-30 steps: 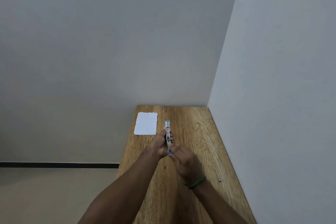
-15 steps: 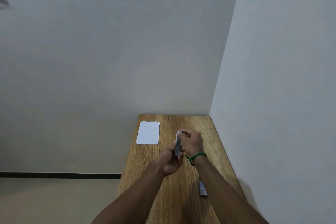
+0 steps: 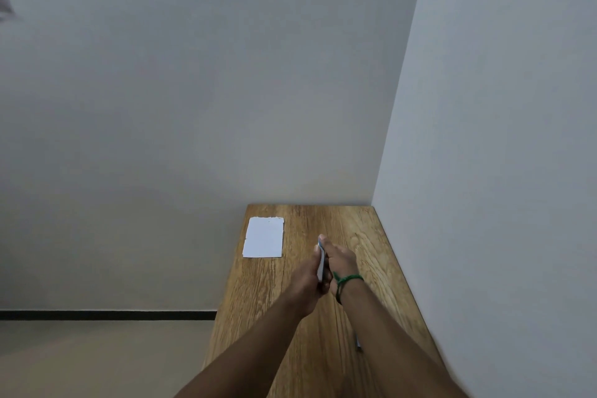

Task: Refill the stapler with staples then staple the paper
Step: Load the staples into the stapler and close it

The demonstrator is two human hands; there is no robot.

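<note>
Head view: the two hands meet over the middle of the wooden tabletop [image 3: 258,300], with the stapler [image 3: 320,263] caught between them. It stands on edge, a thin pale sliver with a blue tip pointing to 12 o'clock, lifted clear of the wood as far as can be told. The left hand [image 3: 307,281] grasps it from the 9 o'clock side, fingers wrapped round its near end. The right hand [image 3: 341,260] closes on it from the 3 o'clock side, knuckles up; its fingertips are hidden behind the stapler. A green cord bracelet [image 3: 348,278] circles the right wrist.

The paper [image 3: 264,237], a white sheet with a ragged far edge, lies flat at about 10 o'clock from the hands, near the tabletop's far left corner and well apart from them. At 5 o'clock from the hands, just beside the right forearm, a small grey strip [image 3: 358,345] rests on the wood, too small to identify. Plain pale walls meet at the tabletop's far right corner.
</note>
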